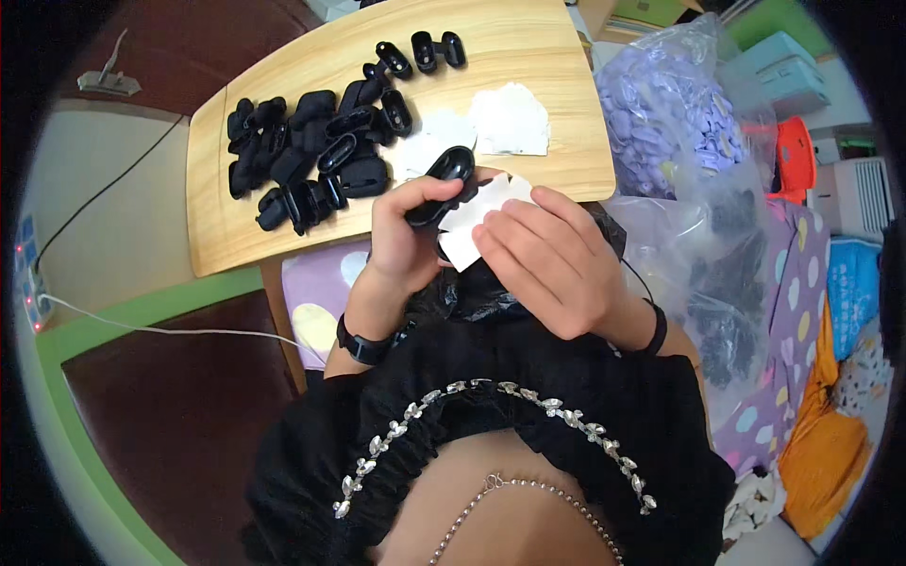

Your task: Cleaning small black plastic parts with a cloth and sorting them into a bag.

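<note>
My left hand [394,231] is closed round a small black hinged case [453,167], shaped like an earbud case, its hollow upper half facing up. Against the case lies a white paper-like sheet [483,209] with a notched edge. The fingers of my right hand [557,259] are pressed together over that sheet, holding it beside the case. Both hands are just off the near edge of the wooden table [538,57]. Further off on the table lie more white cut sheets [510,118] and a pile of black cases [311,132], some of them open.
A clear bag of lilac pieces [661,108] stands right of the table. Below it, a clear bag [727,330] holds dark pieces on a spotted purple cloth [788,283]. A white cable [179,330] runs from a power strip [33,283] at left. Orange fabric [826,462] lies at lower right.
</note>
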Demonstrator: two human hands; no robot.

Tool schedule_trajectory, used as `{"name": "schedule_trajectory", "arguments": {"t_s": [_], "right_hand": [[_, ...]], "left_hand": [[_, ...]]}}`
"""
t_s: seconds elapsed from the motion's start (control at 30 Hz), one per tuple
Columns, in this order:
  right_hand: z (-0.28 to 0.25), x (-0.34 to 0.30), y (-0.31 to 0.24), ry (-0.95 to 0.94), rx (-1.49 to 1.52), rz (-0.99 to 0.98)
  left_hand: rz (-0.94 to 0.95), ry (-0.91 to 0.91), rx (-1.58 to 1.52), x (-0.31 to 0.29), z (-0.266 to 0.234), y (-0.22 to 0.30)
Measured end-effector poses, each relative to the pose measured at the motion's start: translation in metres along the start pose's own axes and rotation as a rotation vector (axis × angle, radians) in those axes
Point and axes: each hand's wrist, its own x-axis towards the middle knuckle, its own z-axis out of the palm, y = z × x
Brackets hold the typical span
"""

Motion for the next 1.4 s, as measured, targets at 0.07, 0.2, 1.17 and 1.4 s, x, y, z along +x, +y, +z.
{"name": "schedule_trajectory", "arguments": {"t_s": [0.07, 0.2, 1.17, 1.4], "right_hand": [[0.003, -0.002, -0.006, -0.056, 0.003, 0.060], [0.011, -0.005, -0.009, -0.092, 0.041, 0.092], [0.038, -0.013, -0.024, -0.315, 0.087, 0.277], [0.052, 0.003, 0.042, -0.231, 0.982, 0.483]], "left_hand": [[0.035, -0.096, 0.065, 0.005, -0.007, -0.002], [0.036, -0.153, 0.029, 0.005, -0.003, -0.003], [-0.090, -0.205, 0.020, 0.015, -0.055, -0.019], [0.014, -0.253, 0.177, -0.027, -0.084, -0.001]]}}
